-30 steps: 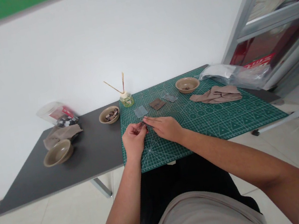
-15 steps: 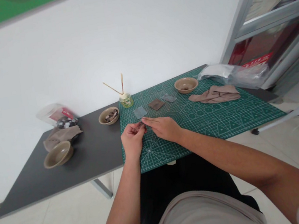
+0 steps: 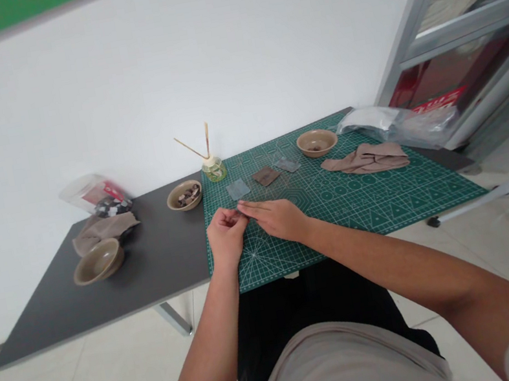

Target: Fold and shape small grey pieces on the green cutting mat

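Over green cutting mat (image 3: 348, 220) | left fingers (image 3: 232, 217) pinched (held thing unclear) | right fingers (image 3: 252, 206) extended, just beside them

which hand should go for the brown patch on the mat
Right, probably: the right hand lies closer to the brown patch with its fingers stretched out, while the left hand is curled up.

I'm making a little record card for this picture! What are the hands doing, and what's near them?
Left hand: fingers curled together above the mat; anything held is too small to see
Right hand: fingers stretched out toward the left hand's fingertips
Under the hands: green cutting mat
Nearest things: grey square patch, brown patch
Bowl on the mat: tan bowl with small pieces inside
Bowl beside the mat: tan bowl of dark pieces on the grey table
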`<move>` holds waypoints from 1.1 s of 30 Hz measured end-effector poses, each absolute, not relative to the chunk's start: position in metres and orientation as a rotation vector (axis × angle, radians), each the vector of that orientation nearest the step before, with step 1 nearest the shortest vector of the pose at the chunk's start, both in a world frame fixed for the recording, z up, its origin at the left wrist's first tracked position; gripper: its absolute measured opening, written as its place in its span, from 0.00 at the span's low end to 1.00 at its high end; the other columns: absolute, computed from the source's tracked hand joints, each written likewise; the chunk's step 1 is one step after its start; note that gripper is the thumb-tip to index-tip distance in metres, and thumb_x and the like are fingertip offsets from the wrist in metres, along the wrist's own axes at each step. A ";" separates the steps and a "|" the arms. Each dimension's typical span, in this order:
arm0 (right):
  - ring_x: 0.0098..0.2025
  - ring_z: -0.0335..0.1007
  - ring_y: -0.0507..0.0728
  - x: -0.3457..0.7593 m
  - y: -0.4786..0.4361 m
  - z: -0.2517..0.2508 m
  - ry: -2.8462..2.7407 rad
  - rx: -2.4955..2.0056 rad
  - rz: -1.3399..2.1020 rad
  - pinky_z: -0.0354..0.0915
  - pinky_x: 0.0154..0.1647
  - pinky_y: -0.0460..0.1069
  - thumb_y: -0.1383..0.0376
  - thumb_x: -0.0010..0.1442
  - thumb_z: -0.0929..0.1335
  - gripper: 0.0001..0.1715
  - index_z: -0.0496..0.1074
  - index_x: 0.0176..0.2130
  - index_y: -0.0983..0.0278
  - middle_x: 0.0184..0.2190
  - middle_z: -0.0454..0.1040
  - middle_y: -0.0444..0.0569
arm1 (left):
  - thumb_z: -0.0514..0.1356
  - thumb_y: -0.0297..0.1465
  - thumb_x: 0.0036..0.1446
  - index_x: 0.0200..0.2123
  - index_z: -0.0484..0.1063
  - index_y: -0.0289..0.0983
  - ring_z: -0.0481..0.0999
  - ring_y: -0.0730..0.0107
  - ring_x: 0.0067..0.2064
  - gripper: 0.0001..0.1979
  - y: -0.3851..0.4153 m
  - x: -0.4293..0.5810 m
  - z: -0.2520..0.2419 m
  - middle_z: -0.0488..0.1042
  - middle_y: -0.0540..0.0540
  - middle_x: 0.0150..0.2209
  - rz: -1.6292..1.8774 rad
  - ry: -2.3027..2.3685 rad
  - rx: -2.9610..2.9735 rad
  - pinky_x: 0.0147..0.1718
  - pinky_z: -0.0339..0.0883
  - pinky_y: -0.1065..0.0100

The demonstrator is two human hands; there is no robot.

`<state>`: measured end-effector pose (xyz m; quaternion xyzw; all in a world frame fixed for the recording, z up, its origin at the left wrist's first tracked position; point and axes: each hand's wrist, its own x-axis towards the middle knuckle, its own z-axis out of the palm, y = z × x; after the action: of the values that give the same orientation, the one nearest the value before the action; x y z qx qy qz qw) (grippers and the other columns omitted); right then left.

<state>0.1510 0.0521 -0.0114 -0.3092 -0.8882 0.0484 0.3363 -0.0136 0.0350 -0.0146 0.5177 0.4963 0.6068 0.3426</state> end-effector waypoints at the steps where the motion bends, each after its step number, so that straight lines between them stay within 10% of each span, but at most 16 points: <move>1: 0.60 0.70 0.55 0.151 0.052 -0.011 -2.322 -0.794 0.124 0.70 0.59 0.52 0.74 0.65 0.61 0.28 0.67 0.62 0.62 0.62 0.68 0.50 | 0.68 0.29 0.44 0.23 0.65 0.39 0.65 0.78 0.21 0.12 0.035 -0.014 -0.014 0.69 0.56 0.20 1.579 1.304 1.364 0.23 0.60 0.73; 33: 0.55 0.75 0.58 0.154 0.052 -0.011 -2.282 -0.892 0.026 0.74 0.53 0.53 0.72 0.65 0.62 0.26 0.69 0.61 0.66 0.60 0.71 0.54 | 0.69 0.34 0.45 0.29 0.71 0.38 0.73 0.74 0.25 0.11 0.032 -0.010 -0.012 0.75 0.52 0.24 1.605 1.309 1.331 0.28 0.66 0.71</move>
<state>0.1541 0.0520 -0.0111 -0.3426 -0.8763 0.0098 0.3386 -0.0101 0.0321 -0.0122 0.5096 0.5015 0.6147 0.3333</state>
